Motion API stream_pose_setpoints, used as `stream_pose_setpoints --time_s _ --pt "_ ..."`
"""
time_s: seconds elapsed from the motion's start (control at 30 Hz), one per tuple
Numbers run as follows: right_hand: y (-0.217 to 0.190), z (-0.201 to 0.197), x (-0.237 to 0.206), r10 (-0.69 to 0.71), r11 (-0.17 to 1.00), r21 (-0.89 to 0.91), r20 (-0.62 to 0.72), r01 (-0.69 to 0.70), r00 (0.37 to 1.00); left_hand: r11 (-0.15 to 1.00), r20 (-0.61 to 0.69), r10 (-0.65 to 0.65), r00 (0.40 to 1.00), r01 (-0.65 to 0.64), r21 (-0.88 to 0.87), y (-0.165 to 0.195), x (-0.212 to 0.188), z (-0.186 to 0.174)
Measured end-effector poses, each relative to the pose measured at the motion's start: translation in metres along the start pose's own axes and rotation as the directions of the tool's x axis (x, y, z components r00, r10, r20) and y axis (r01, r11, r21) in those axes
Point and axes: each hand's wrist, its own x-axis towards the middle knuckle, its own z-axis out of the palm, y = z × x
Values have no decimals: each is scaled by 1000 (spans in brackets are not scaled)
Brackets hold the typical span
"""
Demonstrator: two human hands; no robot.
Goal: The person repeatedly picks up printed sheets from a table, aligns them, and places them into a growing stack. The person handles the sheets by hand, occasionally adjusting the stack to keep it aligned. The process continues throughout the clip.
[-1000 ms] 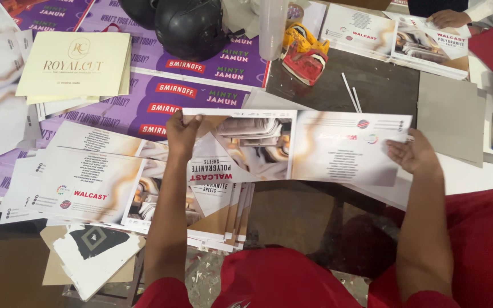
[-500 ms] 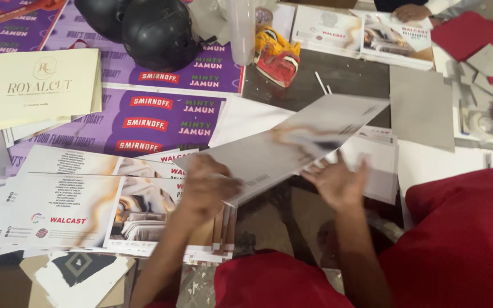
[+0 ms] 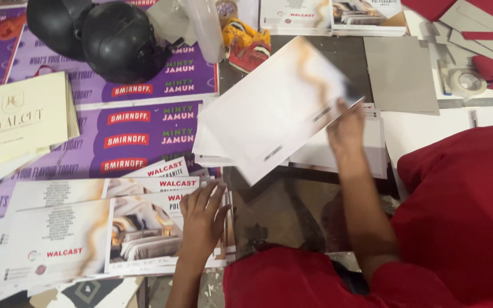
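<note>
My right hand (image 3: pixel 346 126) grips the right edge of a large white printed sheet (image 3: pixel 272 111) with an orange streak and holds it tilted above the table, blurred by motion. My left hand (image 3: pixel 202 214) lies flat with fingers spread on a stack of printed brochures (image 3: pixel 104 231) at the lower left. More white sheets (image 3: pixel 343 154) lie under the lifted one.
Purple posters (image 3: pixel 144 131) cover the table's left. Two black helmets (image 3: pixel 101 37) sit at the top left, a cream folder (image 3: pixel 15 120) at the far left. A grey board (image 3: pixel 400 74), a tape roll (image 3: pixel 466 82) and red fabric (image 3: pixel 463 199) are on the right.
Both hands held the sheet spread a second ago. My left hand let go and dropped onto the brochure stack; my right hand swung the sheet up and to the right.
</note>
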Motion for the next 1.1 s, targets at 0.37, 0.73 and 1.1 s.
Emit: stream_pose_setpoints --time_s 0.37,0.73,1.1 --pt "-27 -37 176 -249 946 215 1 243 968 988 299 -149 942 157 -2 -33 -22 51" --pt "66 -87 148 50 934 -339 -182 -111 982 972 339 -167 926 213 -103 -43 -24 85" --pt "18 -172 21 -208 -274 -792 -506 -546 837 875 -90 -476 875 481 48 -161 70 136"
